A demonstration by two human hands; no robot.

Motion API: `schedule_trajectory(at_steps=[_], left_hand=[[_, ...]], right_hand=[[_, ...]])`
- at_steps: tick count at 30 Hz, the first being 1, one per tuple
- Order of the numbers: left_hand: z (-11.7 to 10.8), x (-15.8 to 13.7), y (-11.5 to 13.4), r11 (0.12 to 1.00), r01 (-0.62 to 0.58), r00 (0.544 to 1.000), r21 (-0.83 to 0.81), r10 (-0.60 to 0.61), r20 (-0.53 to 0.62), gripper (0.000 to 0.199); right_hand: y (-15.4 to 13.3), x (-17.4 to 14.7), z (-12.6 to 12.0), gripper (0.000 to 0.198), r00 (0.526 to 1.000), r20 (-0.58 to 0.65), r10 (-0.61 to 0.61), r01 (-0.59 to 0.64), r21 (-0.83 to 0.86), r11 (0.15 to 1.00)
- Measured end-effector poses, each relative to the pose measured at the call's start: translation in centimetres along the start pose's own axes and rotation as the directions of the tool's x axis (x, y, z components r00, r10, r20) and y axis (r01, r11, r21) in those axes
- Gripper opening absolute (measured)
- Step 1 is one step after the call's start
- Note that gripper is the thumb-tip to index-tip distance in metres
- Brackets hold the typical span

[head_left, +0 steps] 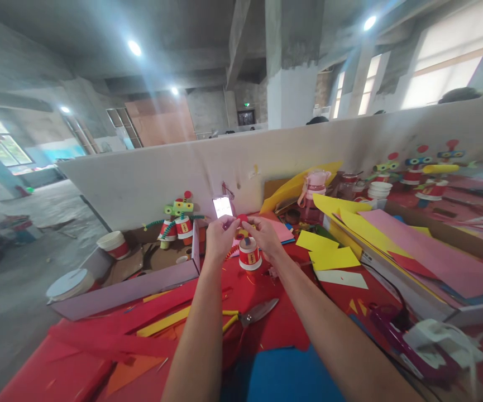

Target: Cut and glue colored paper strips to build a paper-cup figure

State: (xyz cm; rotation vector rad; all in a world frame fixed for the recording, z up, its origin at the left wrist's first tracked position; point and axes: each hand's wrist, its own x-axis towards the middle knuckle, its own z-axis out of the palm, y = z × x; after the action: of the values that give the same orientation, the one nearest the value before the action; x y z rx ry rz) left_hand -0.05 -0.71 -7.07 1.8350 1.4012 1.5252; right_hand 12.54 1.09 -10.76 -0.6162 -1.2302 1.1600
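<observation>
A small paper-cup figure [250,258], red and white with a gold label, stands upright on the red tabletop [275,321] straight ahead of me. My left hand [221,239] and my right hand [267,239] meet over its top, fingers pinched around its upper part. A red piece [242,218] shows between the fingertips; its exact shape is partly hidden. Behind my left hand, a phone [223,206] with a lit screen leans upright. Scissors [254,314] with yellow handles lie below the hands, between my forearms.
To the left, a shallow box [128,290] holds similar cup figures [183,223] and a lidded paper tub [69,285]. Yellow paper [335,258] and a box of coloured sheets [425,245] lie right. Nearer are a purple power strip [417,349] and blue paper [289,374]. A white partition [161,173] stands behind.
</observation>
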Motion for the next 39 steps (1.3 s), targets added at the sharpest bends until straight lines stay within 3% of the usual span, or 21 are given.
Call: schedule_trajectory(at_steps=[7, 15, 21, 25, 27, 31, 34, 39], left_hand=[[0.1, 0.2, -0.7, 0.998, -0.010, 0.999, 0.063, 0.012, -0.033, 0.024], [0.4, 0.2, -0.8, 0.991, -0.063, 0.994, 0.122, 0.073, -0.078, 0.023], [-0.7, 0.1, 0.1, 0.968, -0.128, 0.973, 0.215, 0.165, -0.163, 0.028], [-1.6, -0.1, 1.2, 0.949, -0.159, 0.955, 0.271, 0.218, -0.201, 0.028], [-1.7, -0.3, 1.6, 0.944, -0.166, 0.953, 0.285, 0.228, -0.201, 0.027], [-1.5, -0.9, 2.0, 0.944, -0.164, 0.964, 0.285, 0.215, -0.155, 0.025], [-1.9, -1.7, 1.9, 0.920, -0.162, 0.968, 0.356, 0.218, -0.122, 0.023], [-3.0, -3.1, 0.7, 0.904, -0.102, 0.973, 0.416, 0.177, -0.146, 0.024]], right_hand=[[-0.1, 0.2, -0.4, 0.027, 0.999, 0.032, -0.013, 0.013, 0.008, 1.000], [-0.1, 0.3, -1.5, 0.032, 0.996, 0.031, -0.084, 0.087, -0.094, 0.992], [-0.3, -1.2, -3.3, 0.038, 0.986, -0.156, -0.054, 0.035, -0.122, 0.992], [-0.4, -4.5, -3.8, 0.031, 0.908, -0.400, -0.128, 0.073, -0.151, 0.986], [0.0, -6.4, -3.7, 0.030, 0.877, -0.458, -0.144, 0.070, -0.174, 0.982], [1.3, -9.3, -3.0, 0.033, 0.864, -0.478, -0.160, 0.020, -0.286, 0.958], [1.9, -10.4, -2.5, 0.039, 0.885, -0.432, -0.176, 0.012, -0.356, 0.934], [2.1, -10.6, -2.0, 0.048, 0.896, -0.426, -0.129, -0.017, -0.322, 0.947]])
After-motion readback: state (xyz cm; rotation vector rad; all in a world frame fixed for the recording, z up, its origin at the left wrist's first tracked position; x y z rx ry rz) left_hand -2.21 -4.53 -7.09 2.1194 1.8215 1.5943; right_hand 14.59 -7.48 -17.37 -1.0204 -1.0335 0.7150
